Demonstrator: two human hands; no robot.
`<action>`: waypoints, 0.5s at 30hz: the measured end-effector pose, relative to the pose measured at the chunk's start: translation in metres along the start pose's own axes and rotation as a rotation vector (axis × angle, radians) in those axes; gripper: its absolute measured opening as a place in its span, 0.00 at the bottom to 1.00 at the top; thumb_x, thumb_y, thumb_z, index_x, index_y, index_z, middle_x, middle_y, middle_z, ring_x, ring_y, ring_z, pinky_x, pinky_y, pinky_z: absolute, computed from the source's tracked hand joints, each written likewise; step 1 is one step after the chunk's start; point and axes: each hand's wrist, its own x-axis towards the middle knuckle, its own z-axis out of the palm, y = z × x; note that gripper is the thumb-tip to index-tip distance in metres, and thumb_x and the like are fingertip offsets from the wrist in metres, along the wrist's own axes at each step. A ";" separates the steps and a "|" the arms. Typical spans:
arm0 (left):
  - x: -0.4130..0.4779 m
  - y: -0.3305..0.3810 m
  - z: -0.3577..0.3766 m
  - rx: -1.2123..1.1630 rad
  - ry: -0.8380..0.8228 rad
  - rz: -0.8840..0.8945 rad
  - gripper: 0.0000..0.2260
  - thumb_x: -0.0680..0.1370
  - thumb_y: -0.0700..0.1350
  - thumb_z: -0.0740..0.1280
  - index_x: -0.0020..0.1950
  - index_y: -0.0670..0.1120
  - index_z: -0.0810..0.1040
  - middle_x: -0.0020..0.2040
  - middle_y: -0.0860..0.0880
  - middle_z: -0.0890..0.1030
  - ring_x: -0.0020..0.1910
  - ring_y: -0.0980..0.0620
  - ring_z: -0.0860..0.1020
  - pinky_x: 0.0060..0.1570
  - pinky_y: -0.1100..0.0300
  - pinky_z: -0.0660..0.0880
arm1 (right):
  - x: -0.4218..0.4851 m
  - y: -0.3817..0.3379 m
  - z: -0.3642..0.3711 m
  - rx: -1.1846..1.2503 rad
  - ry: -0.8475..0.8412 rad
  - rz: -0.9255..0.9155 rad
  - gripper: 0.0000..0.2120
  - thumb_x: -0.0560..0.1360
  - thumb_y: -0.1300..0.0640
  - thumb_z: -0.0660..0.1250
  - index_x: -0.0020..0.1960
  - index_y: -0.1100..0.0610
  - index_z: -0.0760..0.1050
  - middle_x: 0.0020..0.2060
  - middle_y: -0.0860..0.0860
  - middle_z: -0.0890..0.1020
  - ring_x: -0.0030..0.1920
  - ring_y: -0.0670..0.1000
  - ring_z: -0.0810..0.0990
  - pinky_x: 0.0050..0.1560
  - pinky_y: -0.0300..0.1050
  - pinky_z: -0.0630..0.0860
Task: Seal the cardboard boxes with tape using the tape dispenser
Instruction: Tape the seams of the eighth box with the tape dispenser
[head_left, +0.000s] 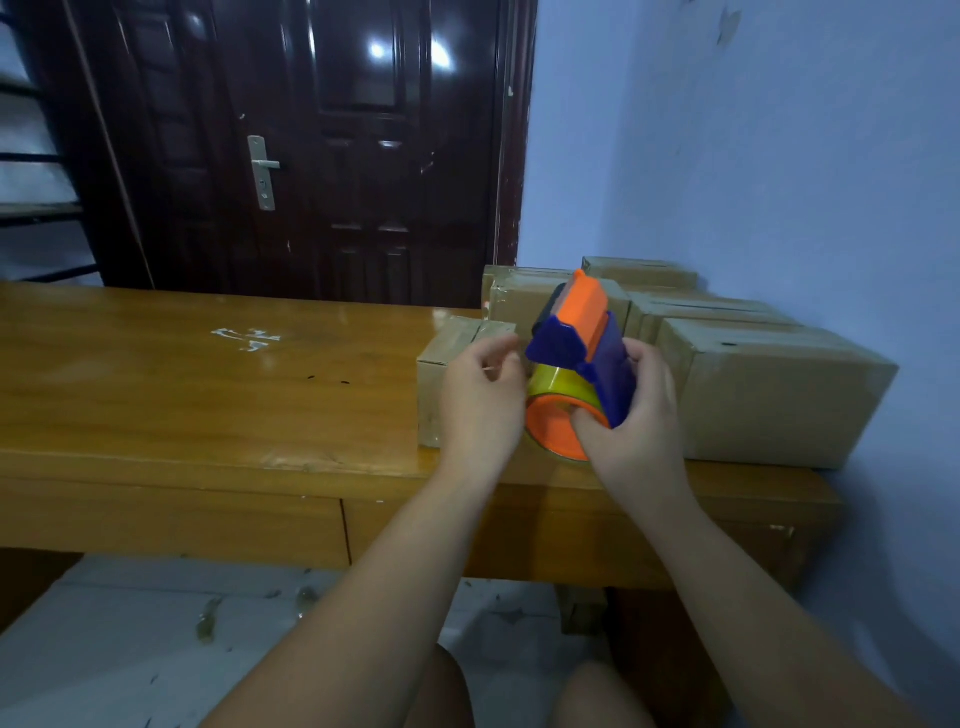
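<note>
My right hand (636, 410) grips a blue and orange tape dispenser (582, 338) from its right side, thumb tucked inside the orange core of the yellowish tape roll (558, 387). The dispenser is held upright above the table's front edge. My left hand (483, 400) is at the roll's left side, its fingertips pinching at the tape's loose end. Behind my hands a small cardboard box (441, 364) stands on the wooden table (182, 374). A larger cardboard box (779, 395) sits to the right, with several more boxes (685, 312) stacked toward the wall.
A dark brown door (311, 145) stands behind the table, and a blue wall (779, 156) closes off the right side. White marks (249, 339) spot the tabletop at centre left. My knees show at the bottom, over a pale floor.
</note>
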 end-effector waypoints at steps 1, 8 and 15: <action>0.000 0.000 -0.002 -0.050 0.012 -0.029 0.11 0.79 0.40 0.62 0.58 0.46 0.81 0.53 0.51 0.82 0.52 0.56 0.78 0.55 0.56 0.76 | 0.000 0.000 -0.001 -0.012 0.011 -0.009 0.29 0.67 0.66 0.73 0.59 0.48 0.64 0.54 0.48 0.70 0.51 0.39 0.71 0.45 0.23 0.69; 0.004 0.003 -0.014 -0.189 0.025 -0.073 0.07 0.79 0.40 0.64 0.54 0.43 0.81 0.37 0.49 0.80 0.31 0.60 0.77 0.39 0.62 0.77 | 0.007 -0.005 -0.007 -0.095 -0.062 -0.009 0.28 0.68 0.64 0.74 0.62 0.51 0.66 0.54 0.46 0.69 0.50 0.42 0.71 0.42 0.24 0.69; 0.014 -0.001 -0.031 0.006 0.055 -0.055 0.09 0.78 0.43 0.66 0.40 0.55 0.77 0.38 0.51 0.81 0.42 0.53 0.80 0.47 0.56 0.80 | 0.015 -0.017 -0.020 0.066 -0.286 0.065 0.35 0.64 0.42 0.73 0.65 0.38 0.57 0.55 0.40 0.74 0.53 0.41 0.76 0.45 0.30 0.74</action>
